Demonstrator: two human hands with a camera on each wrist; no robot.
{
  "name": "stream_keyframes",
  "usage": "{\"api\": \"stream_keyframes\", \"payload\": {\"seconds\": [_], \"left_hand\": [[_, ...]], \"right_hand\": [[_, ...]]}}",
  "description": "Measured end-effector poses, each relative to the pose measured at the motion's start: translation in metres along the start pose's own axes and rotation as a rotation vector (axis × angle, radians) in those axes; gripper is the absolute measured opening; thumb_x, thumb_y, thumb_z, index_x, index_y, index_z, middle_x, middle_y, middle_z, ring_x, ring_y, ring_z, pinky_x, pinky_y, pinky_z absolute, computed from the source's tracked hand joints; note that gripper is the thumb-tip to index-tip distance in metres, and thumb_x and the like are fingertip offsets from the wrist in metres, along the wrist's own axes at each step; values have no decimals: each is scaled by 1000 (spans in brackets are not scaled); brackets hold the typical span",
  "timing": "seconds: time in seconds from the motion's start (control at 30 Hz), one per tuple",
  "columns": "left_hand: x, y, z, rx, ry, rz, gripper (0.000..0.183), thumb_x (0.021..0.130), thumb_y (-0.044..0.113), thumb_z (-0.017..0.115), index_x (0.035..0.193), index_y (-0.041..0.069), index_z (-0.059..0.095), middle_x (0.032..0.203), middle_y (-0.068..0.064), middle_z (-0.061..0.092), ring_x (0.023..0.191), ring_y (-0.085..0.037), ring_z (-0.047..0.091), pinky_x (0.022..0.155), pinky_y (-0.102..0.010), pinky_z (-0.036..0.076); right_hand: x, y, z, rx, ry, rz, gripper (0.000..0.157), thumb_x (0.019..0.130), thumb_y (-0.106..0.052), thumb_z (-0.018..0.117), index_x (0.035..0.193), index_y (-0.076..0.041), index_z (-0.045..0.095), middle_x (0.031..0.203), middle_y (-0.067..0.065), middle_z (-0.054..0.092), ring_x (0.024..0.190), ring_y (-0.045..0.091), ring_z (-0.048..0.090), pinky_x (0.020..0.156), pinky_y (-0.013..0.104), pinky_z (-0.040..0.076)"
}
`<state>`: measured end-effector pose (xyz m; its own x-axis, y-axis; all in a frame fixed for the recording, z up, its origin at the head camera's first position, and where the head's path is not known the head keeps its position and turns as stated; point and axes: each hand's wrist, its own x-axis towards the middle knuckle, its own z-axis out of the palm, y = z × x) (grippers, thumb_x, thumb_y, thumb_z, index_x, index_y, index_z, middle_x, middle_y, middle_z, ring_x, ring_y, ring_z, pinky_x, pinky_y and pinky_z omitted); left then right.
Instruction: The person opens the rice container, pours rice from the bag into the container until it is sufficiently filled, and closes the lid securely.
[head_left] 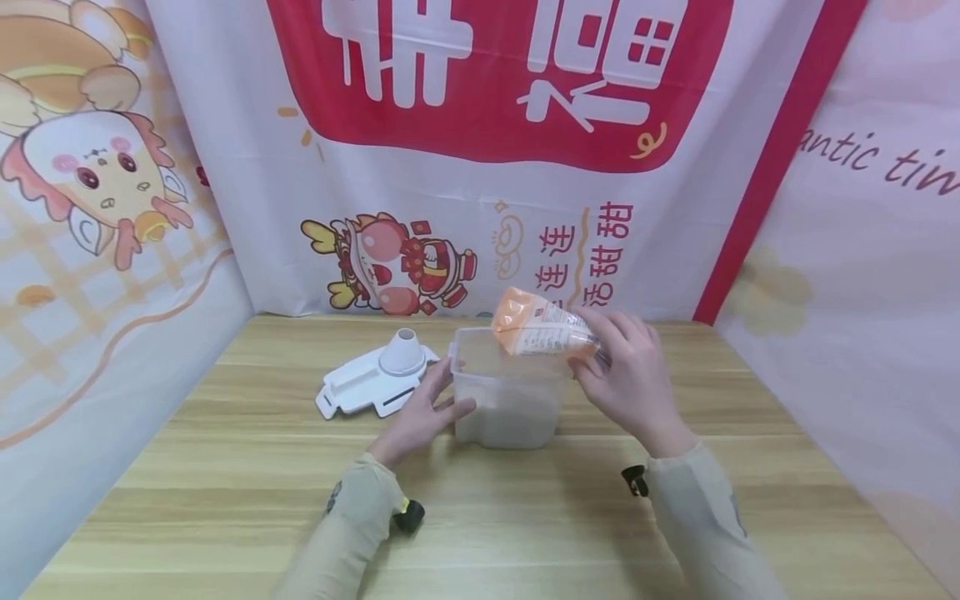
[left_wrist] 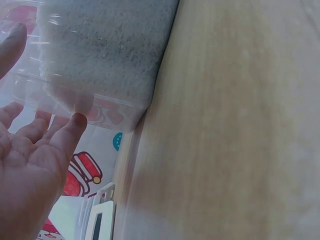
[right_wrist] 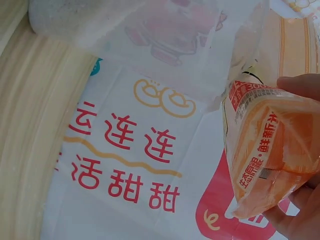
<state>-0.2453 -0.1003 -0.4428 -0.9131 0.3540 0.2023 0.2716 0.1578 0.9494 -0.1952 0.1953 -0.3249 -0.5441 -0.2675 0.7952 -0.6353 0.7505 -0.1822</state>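
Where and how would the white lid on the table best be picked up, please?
Probably by the cone, pinched from above: the white lid lies flat on the table, while the cone stands up near its right end. The left hand and plastic box make approaching from the right tighter.

“300”, “生态原粮” on orange bag (right_wrist: pixel 272 145), “连连”, “甜甜” on backdrop (head_left: pixel 480 183), “antic tim” on side cloth (head_left: pixel 847 267)
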Motion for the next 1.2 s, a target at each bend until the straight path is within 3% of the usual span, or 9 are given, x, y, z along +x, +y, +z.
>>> {"api": "stream_keyframes", "payload": {"seconds": [0.23,0.57,0.8,1.03,1.2], "left_hand": [[-1,0,-1,12,1,3,84,87,39,75,155,27,27,155,5,31,142,-18,27,110,-41,36],[1,0,-3,15,-1,17,85,88,37,74,156,24,25,156,3,30,142,-18,27,110,-40,36],[-1,-1,-2,1,-6,1,83,88,36,75,155,26,26,155,6,31,141,-17,29,109,-39,37],[0,0,-1,12,0,0,83,87,41,75,154,28,28,155,7,31,142,-18,28,111,-43,35],[0,-2,0,6,-4,22,81,89,38,74,154,25,29,155,6,31,142,-18,27,112,-46,33]], "right_hand": [[-2,0,2,-2,7,30,69,70,-10,87,134,-13,60,112,11,65,102,29,56,91,52,42],[-10,2,6,84,112,113,64,69,-9,85,130,-6,63,106,14,65,95,28,57,83,48,44],[-16,1,6,66,118,130,59,75,-12,72,132,-8,61,107,13,64,96,28,56,82,48,44],[-24,3,1,49,94,164,57,77,-14,68,131,0,58,108,18,63,95,31,55,82,49,44],[-29,9,-2,98,175,150,55,73,-6,69,127,2,61,111,18,66,99,33,58,85,48,44]]}}
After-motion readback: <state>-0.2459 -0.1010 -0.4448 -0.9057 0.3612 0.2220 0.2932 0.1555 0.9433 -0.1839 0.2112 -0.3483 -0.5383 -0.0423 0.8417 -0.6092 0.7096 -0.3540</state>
